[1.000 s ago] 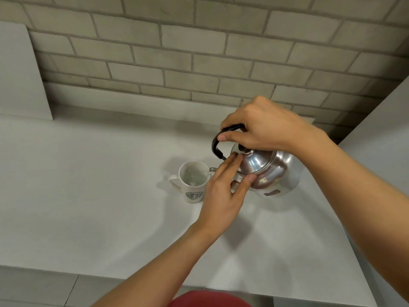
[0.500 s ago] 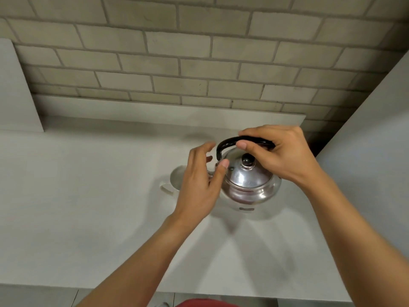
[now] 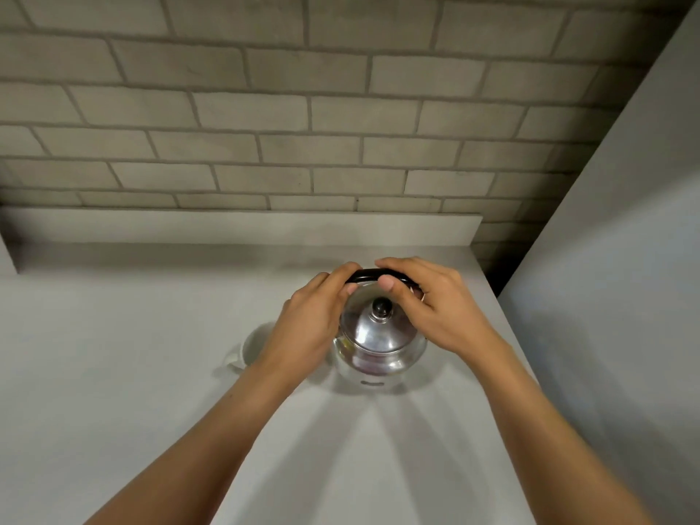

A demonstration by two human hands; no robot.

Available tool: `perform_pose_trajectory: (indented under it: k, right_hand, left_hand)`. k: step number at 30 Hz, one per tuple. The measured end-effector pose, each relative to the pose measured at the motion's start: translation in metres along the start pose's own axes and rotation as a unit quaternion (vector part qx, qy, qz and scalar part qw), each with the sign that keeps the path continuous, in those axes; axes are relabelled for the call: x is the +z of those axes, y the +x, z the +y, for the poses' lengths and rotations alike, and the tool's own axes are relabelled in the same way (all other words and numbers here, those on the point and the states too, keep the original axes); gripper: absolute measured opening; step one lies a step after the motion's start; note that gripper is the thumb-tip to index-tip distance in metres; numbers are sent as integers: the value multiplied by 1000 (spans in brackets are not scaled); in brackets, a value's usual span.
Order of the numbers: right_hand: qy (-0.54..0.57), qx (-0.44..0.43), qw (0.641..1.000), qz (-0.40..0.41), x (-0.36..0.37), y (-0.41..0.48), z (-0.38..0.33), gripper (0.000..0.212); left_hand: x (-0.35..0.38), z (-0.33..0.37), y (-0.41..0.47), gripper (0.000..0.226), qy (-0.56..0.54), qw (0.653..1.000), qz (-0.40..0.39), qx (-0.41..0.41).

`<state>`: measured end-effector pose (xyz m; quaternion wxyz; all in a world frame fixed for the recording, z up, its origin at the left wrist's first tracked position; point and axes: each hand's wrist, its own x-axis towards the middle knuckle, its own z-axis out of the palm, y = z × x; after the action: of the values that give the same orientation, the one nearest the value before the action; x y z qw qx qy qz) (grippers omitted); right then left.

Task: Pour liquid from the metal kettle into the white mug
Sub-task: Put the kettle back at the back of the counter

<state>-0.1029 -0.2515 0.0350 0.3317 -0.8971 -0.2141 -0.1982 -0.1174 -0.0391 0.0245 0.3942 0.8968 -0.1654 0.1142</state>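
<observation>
kettle [image 3: 378, 342]: metal, upright on the grey counter [image 3: 132, 373], lid on. black handle [image 3: 373, 276]: right hand [image 3: 432, 312] wrapped around it; left hand [image 3: 314, 327] curled on its left end. mug [image 3: 252, 346]: white, just left of kettle, partly hidden behind left hand.

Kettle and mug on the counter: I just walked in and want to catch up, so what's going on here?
A person has both hands on the kettle, which looks upright on the counter. The right hand grips its black handle, and the left hand holds the handle's other end. The mug sits just left of the kettle, partly hidden behind the left hand. No liquid is pouring right now.
</observation>
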Motion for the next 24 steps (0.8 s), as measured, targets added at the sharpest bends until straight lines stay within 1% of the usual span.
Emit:
perform_pose_trajectory:
  k: [2, 3, 4, 6, 9, 13, 17, 19, 24]
  right_hand:
    - [-44, 7, 999, -25, 4, -1, 8, 43]
    - [-63, 18, 997, -32, 10, 25, 30, 44]
    - [-80, 27, 996, -37, 14, 32, 36, 44]
    - [-136, 12, 990, -35, 20, 39, 44, 42]
    - [-168, 20, 984, -57, 29, 45, 51, 42]
    - [-141, 43, 985, -87, 46, 64, 69, 45]
    - [-127, 60, 982, -130, 63, 78, 88, 53]
    - [-110, 74, 980, -148, 72, 88, 99, 54]
    - [-87, 72, 982, -154, 85, 106, 113, 50]
  left_hand:
    - [0, -10, 4, 28, 2, 1000, 1, 1]
    - [6, -23, 35, 27, 3, 1000, 10, -16]
    - [7, -29, 45, 26, 4, 1000, 9, -25]
    - [7, -38, 57, 26, 33, 999, 14, -14]
    - [11, -50, 69, 26, 40, 999, 11, -20]
    - [16, -68, 92, 27, 35, 999, -8, -30]
    - [24, -89, 113, 33, 25, 995, -45, -82]
    - [29, -102, 126, 37, 30, 994, -57, -92]
    - [42, -130, 141, 36, -9, 995, -46, -89]
